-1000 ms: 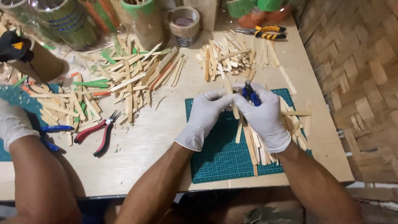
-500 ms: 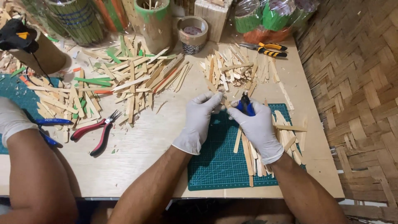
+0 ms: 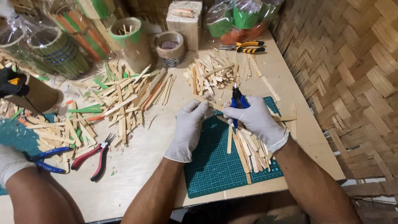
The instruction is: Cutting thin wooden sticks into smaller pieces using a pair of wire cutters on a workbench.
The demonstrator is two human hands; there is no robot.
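Both gloved hands meet over the green mat (image 3: 215, 166) on a pale wooden table (image 3: 141, 174). The left hand (image 3: 190, 126) pinches one end of a thin stick (image 3: 209, 103), grip closed on it. The right hand (image 3: 257, 120) has its grip wrapped around blue cutters (image 3: 237, 101), tips pointing to twelve o'clock, right beside the stick. Cut sticks (image 3: 248, 149) lie piled on the mat at four o'clock. A bigger pile (image 3: 124, 99) spreads at ten o'clock, red pliers (image 3: 93, 153) at eight. Yellow pliers (image 3: 244, 46) sit at one o'clock. A woven bamboo wall (image 3: 344, 74) runs along the right edge. Another person's gloved hand (image 3: 10, 164) rests far left.
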